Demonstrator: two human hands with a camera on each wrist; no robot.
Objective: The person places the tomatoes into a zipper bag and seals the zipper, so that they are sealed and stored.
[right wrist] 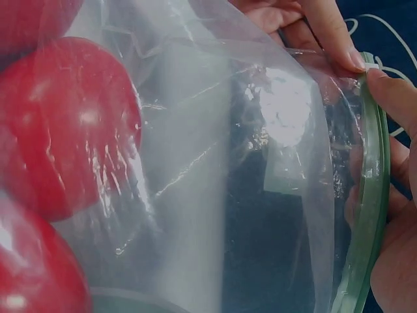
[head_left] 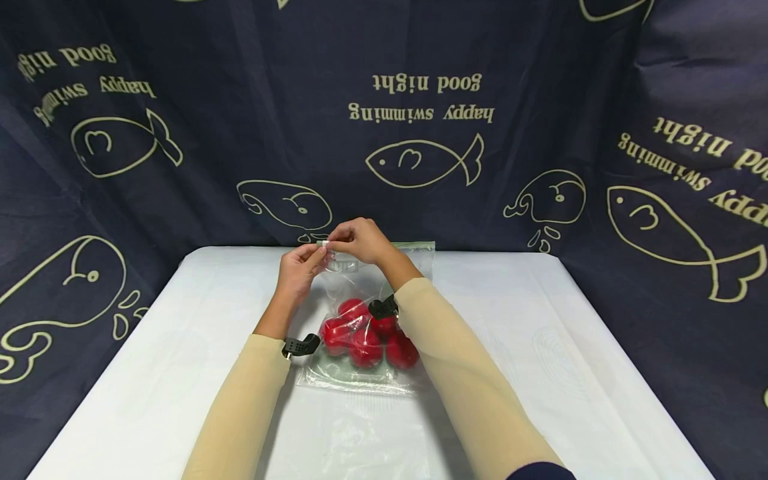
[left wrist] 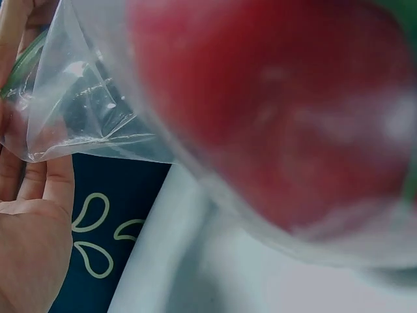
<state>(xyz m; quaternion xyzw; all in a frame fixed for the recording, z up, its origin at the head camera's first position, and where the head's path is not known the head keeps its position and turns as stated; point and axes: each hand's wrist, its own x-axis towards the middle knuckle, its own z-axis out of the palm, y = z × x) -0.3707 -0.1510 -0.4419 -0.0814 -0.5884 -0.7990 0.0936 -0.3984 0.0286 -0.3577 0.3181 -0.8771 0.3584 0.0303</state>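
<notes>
A clear zip bag (head_left: 384,283) lies toward the far edge of the table with several glossy red round fruits (head_left: 366,348) inside; their exact kind is unclear. Along its far edge runs a green zip strip (right wrist: 376,163) with a small white slider (right wrist: 371,66) at the left corner. My left hand (head_left: 297,272) pinches the bag at that corner. Right beside it, my right hand (head_left: 363,241) pinches the zip edge at the slider, thumb and fingertips meeting there. In the left wrist view a blurred red fruit (left wrist: 260,111) fills much of the picture, seen through the plastic.
A white cloth covers the table (head_left: 528,373). Behind it and on both sides hangs a dark blue curtain (head_left: 336,87) printed with fish, whales and lettering. A black wrist camera (head_left: 302,345) sits on the left wrist, another (head_left: 383,307) on the right.
</notes>
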